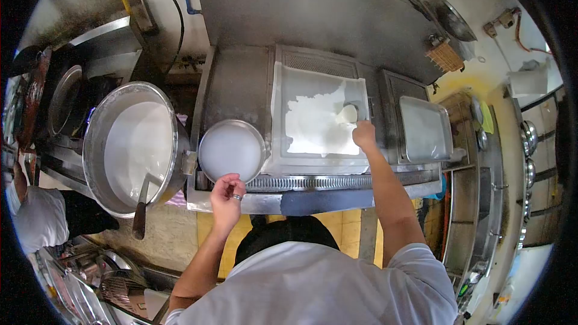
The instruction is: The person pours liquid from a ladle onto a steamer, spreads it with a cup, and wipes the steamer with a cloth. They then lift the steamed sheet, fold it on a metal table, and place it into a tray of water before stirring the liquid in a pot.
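My right hand (364, 135) is closed around the handle of a ladle (347, 114), whose pale bowl lies over a white cloth (319, 77) on the steel cooking station. White liquid (313, 129) spreads across much of the cloth with a ragged far edge; greyer cloth shows beyond it. My left hand (227, 195), with a ring on one finger, has its fingers curled in right at the near rim of a round metal bowl (263, 144). That bowl is filled with white liquid. Whatever the left fingers may grip is hidden.
Left of the station stands a large pot (90, 150) of white liquid, a wooden-handled utensil (140, 210) leaning over its rim. A rectangular metal tray (424, 129) sits on the right. Another person (42, 216) is at the far left. A wicker basket (445, 54) hangs at the back right.
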Demonstrator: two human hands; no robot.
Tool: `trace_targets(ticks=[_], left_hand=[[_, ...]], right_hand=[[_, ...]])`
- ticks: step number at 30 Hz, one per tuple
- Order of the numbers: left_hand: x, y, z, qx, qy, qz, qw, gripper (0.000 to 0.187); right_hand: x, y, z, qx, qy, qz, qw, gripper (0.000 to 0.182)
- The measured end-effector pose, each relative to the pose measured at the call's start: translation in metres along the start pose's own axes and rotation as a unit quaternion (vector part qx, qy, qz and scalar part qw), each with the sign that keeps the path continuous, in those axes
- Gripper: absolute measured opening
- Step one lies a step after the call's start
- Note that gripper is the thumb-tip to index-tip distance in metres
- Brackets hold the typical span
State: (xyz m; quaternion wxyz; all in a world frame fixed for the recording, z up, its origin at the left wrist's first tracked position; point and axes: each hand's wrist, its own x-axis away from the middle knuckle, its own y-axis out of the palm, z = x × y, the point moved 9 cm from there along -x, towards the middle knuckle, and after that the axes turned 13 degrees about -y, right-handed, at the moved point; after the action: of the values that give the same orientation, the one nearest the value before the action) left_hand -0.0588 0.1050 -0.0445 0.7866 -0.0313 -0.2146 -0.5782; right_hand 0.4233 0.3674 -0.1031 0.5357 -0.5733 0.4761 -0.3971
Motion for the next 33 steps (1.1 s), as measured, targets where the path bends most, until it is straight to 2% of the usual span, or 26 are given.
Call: trace_targets(ticks=[3, 8, 11, 13, 15, 16, 19, 20, 24, 27, 33], left_hand=[[-0.007, 0.013, -0.005, -0.007, 0.003, -0.009, 1.000, 0.022], [-0.023, 0.069, -0.006, -0.053, 0.020, -0.041, 0.998, 0.025], [-0.040, 0.119, -0.013, -0.207, 0.040, -0.053, 0.976, 0.029], [-0.049, 0.157, -0.020, -0.350, 0.090, -0.059, 0.931, 0.040], [-0.055, 0.198, -0.022, -0.480, 0.157, -0.069, 0.860, 0.046], [-0.065, 0.219, -0.041, -0.541, 0.161, -0.117, 0.817, 0.063], [-0.092, 0.252, -0.076, -0.686, 0.125, -0.059, 0.714, 0.080], [-0.107, 0.258, -0.088, -0.696, 0.103, -0.073, 0.707, 0.088], [-0.160, 0.287, -0.081, -0.729, 0.099, -0.018, 0.677, 0.088], [-0.209, 0.302, -0.068, -0.735, 0.088, 0.015, 0.672, 0.091], [-0.253, 0.310, -0.045, -0.712, 0.145, 0.078, 0.683, 0.092]], right_hand=[[-0.023, 0.001, 0.008, -0.016, -0.021, 0.070, 0.997, 0.024], [-0.050, -0.038, -0.022, -0.040, -0.045, 0.075, 0.995, 0.040], [-0.047, -0.067, -0.039, -0.074, -0.053, 0.136, 0.987, 0.044], [-0.041, -0.088, -0.050, -0.093, -0.058, 0.151, 0.982, 0.046], [-0.031, -0.101, -0.053, -0.109, -0.060, 0.164, 0.979, 0.047], [-0.025, -0.103, -0.052, -0.117, -0.060, 0.174, 0.976, 0.048], [-0.003, -0.106, -0.042, -0.170, -0.041, 0.181, 0.968, 0.049], [0.006, -0.107, -0.039, -0.182, -0.035, 0.178, 0.966, 0.049], [0.030, -0.109, -0.027, -0.278, -0.005, 0.150, 0.949, 0.052], [0.041, -0.104, -0.013, -0.298, -0.008, 0.146, 0.943, 0.052], [0.043, -0.101, 0.002, -0.332, -0.030, 0.108, 0.937, 0.054]])
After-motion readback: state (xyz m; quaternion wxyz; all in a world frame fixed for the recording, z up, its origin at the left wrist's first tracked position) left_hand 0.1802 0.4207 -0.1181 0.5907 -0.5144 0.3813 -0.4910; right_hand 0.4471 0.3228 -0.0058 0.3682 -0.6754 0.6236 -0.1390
